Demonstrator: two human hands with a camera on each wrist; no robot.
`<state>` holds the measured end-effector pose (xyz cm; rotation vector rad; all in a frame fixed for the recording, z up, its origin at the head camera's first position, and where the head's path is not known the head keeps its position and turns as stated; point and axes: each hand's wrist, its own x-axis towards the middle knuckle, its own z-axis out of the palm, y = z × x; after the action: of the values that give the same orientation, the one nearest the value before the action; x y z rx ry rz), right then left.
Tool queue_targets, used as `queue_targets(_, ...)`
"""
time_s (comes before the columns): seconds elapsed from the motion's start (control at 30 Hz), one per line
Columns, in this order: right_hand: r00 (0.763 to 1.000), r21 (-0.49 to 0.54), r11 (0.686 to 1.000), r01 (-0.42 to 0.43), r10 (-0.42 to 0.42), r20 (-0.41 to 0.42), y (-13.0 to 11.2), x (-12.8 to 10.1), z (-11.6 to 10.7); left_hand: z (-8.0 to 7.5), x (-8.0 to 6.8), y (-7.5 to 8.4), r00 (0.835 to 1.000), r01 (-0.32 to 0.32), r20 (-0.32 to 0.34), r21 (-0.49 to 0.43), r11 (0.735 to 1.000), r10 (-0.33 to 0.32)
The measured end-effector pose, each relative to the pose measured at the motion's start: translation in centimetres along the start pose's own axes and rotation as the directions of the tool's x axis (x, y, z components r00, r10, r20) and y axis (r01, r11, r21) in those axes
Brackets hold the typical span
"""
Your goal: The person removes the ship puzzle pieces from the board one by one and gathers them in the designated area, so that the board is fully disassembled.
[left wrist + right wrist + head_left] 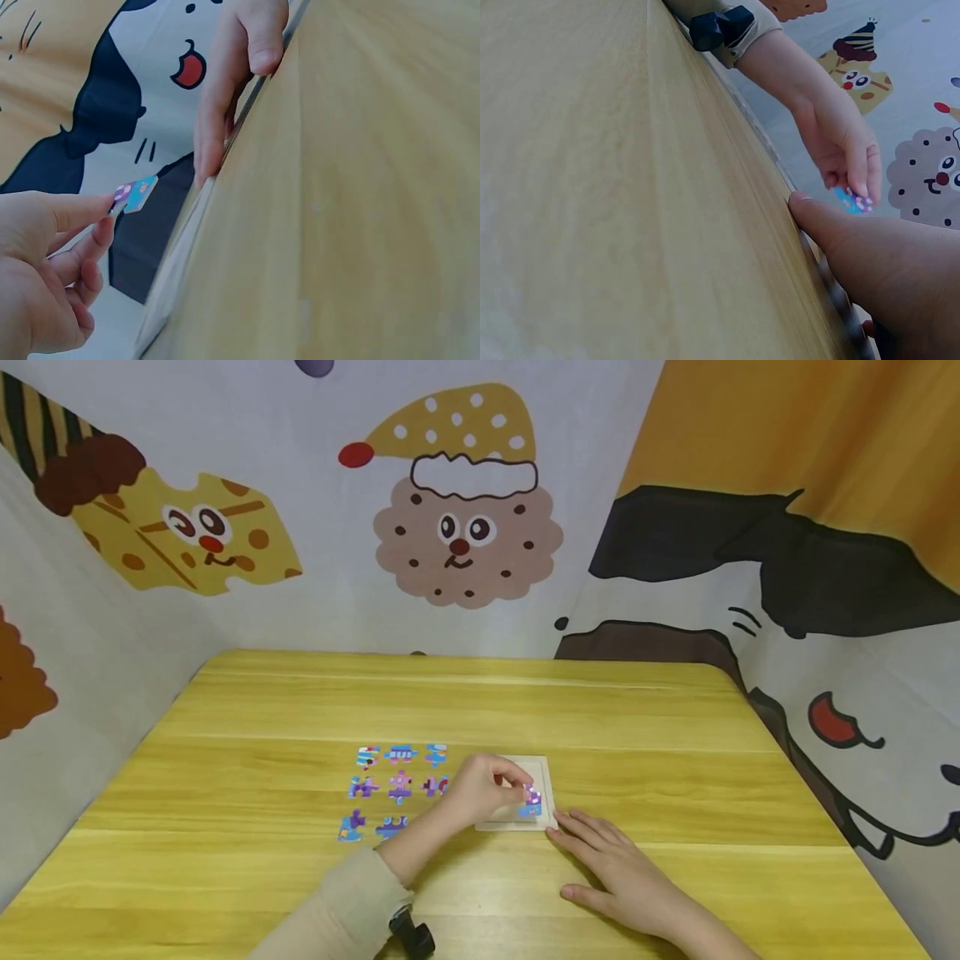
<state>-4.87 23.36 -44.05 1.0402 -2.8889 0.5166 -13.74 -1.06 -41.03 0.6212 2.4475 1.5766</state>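
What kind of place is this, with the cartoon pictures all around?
Probably a small play or craft corner. A yellow wooden table stands between cartoon-printed fabric walls, loose jigsaw pieces lie in rows, and a left hand pinches one piece over a white puzzle tray.

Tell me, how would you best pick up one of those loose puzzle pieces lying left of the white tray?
Probably from straight above, pinching two opposite edges of a loose puzzle piece with fingertips: it lies flat on the table, thin, with gaps between neighbours.
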Motion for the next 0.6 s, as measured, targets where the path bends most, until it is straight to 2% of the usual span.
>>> queue_targets(0.17,1.0,0.01,1.0,-0.009,0.009,0.013,-0.1,0.1,-0.1,-1.3,-0.9,0.5,1.0,-0.018,0.014,0.0,1.0,0.018)
queue_targets(0.33,1.0,0.016,1.0,-0.017,0.017,0.025,-0.1,0.2,-0.1,-2.6,-1.7,0.3,1.0,-0.024,0.004,0.0,1.0,0.024)
queue_targets(0.6,1.0,0.014,1.0,-0.014,0.014,0.016,-0.2,0.1,-0.1,-4.6,-3.1,-0.2,1.0,0.016,-0.011,0.001,1.0,-0.016)
